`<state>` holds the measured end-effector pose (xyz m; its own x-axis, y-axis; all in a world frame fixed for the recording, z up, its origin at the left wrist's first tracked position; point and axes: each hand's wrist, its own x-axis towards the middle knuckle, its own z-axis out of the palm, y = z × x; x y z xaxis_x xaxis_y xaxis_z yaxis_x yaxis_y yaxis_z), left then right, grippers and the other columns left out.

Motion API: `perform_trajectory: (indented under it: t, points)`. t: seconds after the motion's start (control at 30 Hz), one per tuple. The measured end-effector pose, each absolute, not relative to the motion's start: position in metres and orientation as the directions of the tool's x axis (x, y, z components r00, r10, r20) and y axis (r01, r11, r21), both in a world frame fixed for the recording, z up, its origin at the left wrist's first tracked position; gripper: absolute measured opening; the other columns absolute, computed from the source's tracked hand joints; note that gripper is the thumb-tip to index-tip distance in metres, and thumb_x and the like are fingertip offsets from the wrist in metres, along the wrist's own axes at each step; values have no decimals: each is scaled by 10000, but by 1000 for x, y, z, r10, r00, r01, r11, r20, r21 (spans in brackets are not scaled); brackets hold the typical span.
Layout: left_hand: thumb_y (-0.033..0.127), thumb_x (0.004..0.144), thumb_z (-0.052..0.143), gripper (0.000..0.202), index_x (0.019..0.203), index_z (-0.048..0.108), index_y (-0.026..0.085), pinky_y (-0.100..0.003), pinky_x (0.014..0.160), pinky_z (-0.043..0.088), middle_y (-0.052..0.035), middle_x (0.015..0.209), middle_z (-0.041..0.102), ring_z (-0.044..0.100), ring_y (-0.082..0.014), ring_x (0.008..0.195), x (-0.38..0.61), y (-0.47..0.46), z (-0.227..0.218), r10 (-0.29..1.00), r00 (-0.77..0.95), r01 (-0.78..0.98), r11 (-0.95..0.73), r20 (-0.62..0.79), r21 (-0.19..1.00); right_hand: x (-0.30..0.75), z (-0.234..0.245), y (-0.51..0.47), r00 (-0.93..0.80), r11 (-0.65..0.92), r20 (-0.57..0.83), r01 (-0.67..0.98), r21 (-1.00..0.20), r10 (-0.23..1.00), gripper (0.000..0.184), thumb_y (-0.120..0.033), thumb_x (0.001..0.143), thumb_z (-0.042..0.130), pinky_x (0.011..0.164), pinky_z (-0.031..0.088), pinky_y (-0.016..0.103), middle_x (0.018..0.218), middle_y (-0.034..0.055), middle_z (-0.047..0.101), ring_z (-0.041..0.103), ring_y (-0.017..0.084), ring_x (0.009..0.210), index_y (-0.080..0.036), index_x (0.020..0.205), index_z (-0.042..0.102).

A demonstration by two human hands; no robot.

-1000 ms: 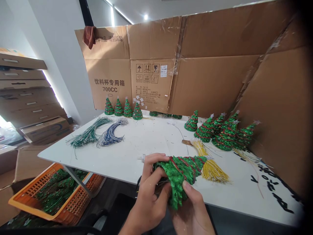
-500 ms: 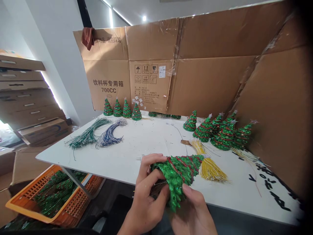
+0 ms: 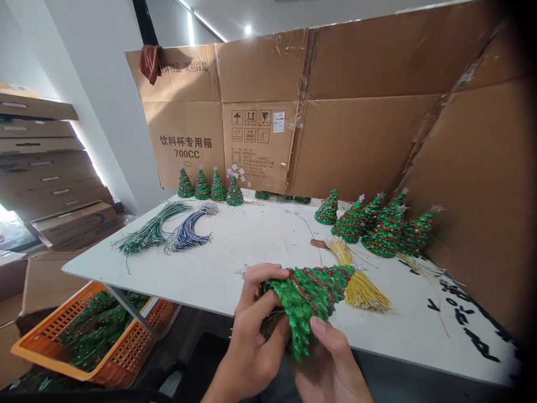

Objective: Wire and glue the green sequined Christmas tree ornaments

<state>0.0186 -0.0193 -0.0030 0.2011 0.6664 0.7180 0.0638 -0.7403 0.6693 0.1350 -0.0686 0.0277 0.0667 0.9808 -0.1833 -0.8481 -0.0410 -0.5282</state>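
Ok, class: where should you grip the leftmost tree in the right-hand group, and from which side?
Grip the tree low, around its wide base, from the front: it stands upright, tapering upward, with another tree close on its right.

Head cam, wearer's POV, aimed fwd + down over white table point(image 3: 218, 252) toward cardboard backdrop point(image 3: 361, 129) at far side. L hand point(image 3: 251, 330), R hand point(image 3: 331, 364) v. close, bottom of frame. Wide angle, dark R edge.
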Motion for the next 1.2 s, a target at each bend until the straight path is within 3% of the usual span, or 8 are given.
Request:
perform_trajectory:
  t: [0.13,0.4,0.67,0.8,0.93,1.2]
  points:
    - [16,990,572,279,1118,659,249,-461,1200,456,-114,1462,516,468,-309,1447,20,-19,-4,662,196,63,-745,724,664,133,32,-70,95,-38,-211,-833,-552,973,611,-412,738,974,1168,556,508,1246,57,842,731,336,1286,-338,1318,798]
    - [10,985,579,315,1125,698,265,-424,1173,487,-99,1450,508,480,-292,1438,21,-19,-4,689,168,30,-719,705,695,130,38,-74,124,-12,-209,-834,-552,970,524,-367,771,948,1165,558,519,1288,62,828,732,336,1281,-318,1274,811]
    - [55,1011,577,367,1242,735,292,-484,1149,520,-124,1444,527,505,-329,1420,22,-21,-3,703,180,36,-703,688,710,140,19,-70,97,-65,-240,-807,-588,966,451,-401,763,965,1090,620,455,1278,46,832,763,301,1218,-327,1189,836]
    - [61,1000,611,286,1119,748,281,-430,1113,527,-104,1434,534,542,-304,1380,24,-20,-4,714,146,15,-694,685,720,139,22,-70,104,-48,-226,-813,-580,969,498,-404,763,969,1100,613,462,1290,45,830,744,307,1270,-338,1236,826]
    - [113,1007,652,144,952,708,234,-419,1066,542,-108,1435,541,613,-291,1275,23,-16,-8,767,126,-68,-626,629,777,142,22,-68,67,-71,-230,-835,-546,971,414,-457,773,952,1122,596,467,1246,39,844,754,302,1245,-327,1154,854]
    - [194,995,733,78,931,717,235,-389,1079,526,-104,1373,583,587,-289,1323,20,-10,-8,785,129,-206,-577,606,790,142,24,-74,106,-35,-224,-836,-548,969,444,-446,820,907,1104,592,484,1196,42,857,754,315,1230,-310,1235,829]
